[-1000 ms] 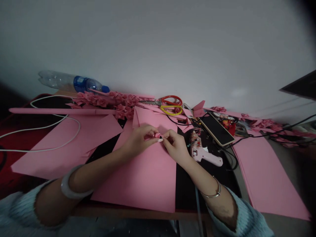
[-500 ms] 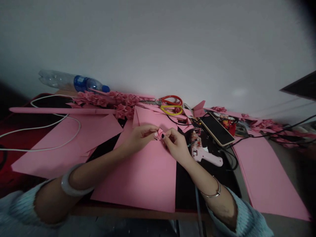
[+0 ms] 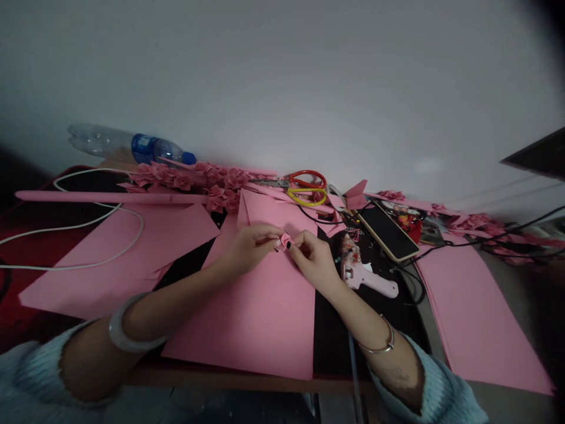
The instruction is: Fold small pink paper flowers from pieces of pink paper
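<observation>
A small folded pink paper flower [image 3: 285, 239] is pinched between my two hands at the middle of the view. My left hand [image 3: 252, 246] grips its left side with thumb and fingers. On its right side, the thumb and fingers of my right hand [image 3: 314, 258] are closed on it, the dark thumbnail showing. Both hands are above a large pink paper sheet [image 3: 260, 318]. To the right of my right hand lies a pale pink glue gun [image 3: 368, 278] with a stained nozzle end.
Scissors [image 3: 308, 188] with red and yellow handles lie behind, beside finished paper flowers [image 3: 225, 185]. A plastic bottle [image 3: 132, 144] rests on its side at the back left. A phone [image 3: 388, 231], black cables and stacked pink sheets [image 3: 481, 318] are at the right; a white cable [image 3: 88, 268] loops at the left.
The paper flower has turned slightly between my fingers, and my right thumb has shifted a little left on it. Everything else stays where it was.
</observation>
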The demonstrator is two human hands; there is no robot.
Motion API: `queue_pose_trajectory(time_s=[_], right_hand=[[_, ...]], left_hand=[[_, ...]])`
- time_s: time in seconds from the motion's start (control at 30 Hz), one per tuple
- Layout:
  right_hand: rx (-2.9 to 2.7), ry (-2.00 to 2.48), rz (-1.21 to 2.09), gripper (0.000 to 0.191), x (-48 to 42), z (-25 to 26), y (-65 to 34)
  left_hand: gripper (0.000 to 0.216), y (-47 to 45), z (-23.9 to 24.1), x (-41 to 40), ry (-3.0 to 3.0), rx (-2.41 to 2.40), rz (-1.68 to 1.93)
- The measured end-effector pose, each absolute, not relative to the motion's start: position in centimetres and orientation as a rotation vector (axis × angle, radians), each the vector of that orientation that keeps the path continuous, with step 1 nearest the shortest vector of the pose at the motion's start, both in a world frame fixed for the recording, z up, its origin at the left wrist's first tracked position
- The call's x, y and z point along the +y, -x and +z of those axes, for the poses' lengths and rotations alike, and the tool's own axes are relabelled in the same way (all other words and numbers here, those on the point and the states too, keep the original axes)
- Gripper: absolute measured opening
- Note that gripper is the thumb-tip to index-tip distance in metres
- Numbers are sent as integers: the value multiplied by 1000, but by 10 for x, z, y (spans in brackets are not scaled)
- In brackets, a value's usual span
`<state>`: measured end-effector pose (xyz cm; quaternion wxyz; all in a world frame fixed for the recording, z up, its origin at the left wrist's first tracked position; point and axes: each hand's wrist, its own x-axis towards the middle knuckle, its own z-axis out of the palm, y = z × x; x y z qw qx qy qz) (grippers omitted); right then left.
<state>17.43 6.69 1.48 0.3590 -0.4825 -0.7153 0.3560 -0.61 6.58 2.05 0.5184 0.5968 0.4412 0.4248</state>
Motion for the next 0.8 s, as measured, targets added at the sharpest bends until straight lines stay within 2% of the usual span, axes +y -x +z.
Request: queue_pose_trajectory(time_s=[0.13,0.4,0.6,0.8], right_hand=[[-1871,1251,915,20,67,17,-174],[-1774,1188,1151,19,68,15,-176],[-1730,1186,1146,24,68,14,-175],[-1739,1186,1134,25,67,14,-176]], left_hand=[[12,6,19,66,-1349,1037,996],[19,7,24,68,-1085,958,957],[24,10,24,69,-900,894,954],[11,8,25,69,-1096,854,924]])
